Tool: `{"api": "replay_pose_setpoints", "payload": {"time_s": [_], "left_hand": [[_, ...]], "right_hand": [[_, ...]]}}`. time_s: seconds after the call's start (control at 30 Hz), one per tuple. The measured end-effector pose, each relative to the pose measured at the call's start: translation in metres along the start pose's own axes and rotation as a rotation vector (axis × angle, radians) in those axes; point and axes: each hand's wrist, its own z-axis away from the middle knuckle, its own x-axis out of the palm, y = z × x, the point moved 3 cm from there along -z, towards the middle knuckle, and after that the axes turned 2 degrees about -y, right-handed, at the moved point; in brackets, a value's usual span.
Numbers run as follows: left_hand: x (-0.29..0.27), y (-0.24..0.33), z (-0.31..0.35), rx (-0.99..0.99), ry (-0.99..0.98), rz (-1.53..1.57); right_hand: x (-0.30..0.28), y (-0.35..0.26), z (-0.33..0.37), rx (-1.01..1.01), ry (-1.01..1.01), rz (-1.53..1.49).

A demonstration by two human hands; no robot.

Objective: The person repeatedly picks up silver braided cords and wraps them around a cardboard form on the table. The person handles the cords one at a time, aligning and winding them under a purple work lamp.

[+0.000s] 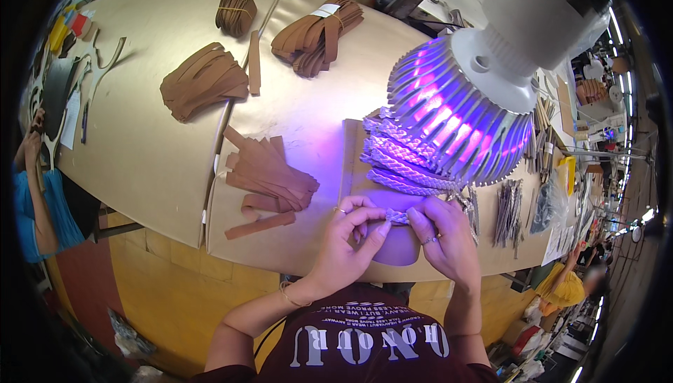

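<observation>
Between my two hands a short piece of braided strap (397,216) is stretched, tinted violet by the lamp. My left hand (356,230) pinches one end between thumb and fingertips. The other end is gripped by my right hand (437,232), its fingers closed and a ring on one of them. Just beyond my hands lies a bundle of braided straps (403,162), partly hidden under a ribbed lamp (456,113) that glows purple. Below the piece, a rounded brown panel (396,250) rests on the table.
Brown strips (270,173) lie fanned out left of my hands. Farther back are a loose strip pile (200,81), a rolled bundle (235,14) and a tied bundle (319,36). Thin metallic-looking strands (509,211) lie right. Co-workers in blue (38,201) and yellow (561,285) sit at the sides.
</observation>
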Motion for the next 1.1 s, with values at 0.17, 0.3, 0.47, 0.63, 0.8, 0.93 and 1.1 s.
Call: {"api": "replay_pose_setpoints", "payload": {"time_s": [0.17, 0.3, 0.47, 0.63, 0.8, 0.93, 1.1], "left_hand": [[-0.001, -0.003, -0.002, -0.068, -0.042, 0.107], [-0.004, -0.002, -0.003, -0.147, -0.041, 0.288], [-0.001, -0.003, -0.008, -0.179, 0.001, 0.188], [0.0, -0.007, -0.009, -0.096, 0.109, 0.143], [-0.008, -0.014, -0.006, -0.139, 0.112, 0.152], [-0.009, -0.013, -0.006, -0.17, 0.12, 0.182], [-0.001, -0.004, 0.006, 0.032, 0.353, -0.08]], "right_hand": [[-0.001, 0.0, -0.002, -0.013, 0.015, -0.028], [0.0, 0.0, -0.003, -0.005, 0.012, -0.014], [0.001, -0.005, -0.002, 0.009, 0.079, 0.029], [-0.009, -0.005, 0.006, 0.148, 0.157, 0.105], [-0.014, 0.011, 0.007, 0.243, 0.025, -0.081], [-0.01, 0.016, 0.005, 0.272, 0.022, -0.2], [-0.012, 0.011, 0.001, 0.238, 0.07, -0.162]]}}
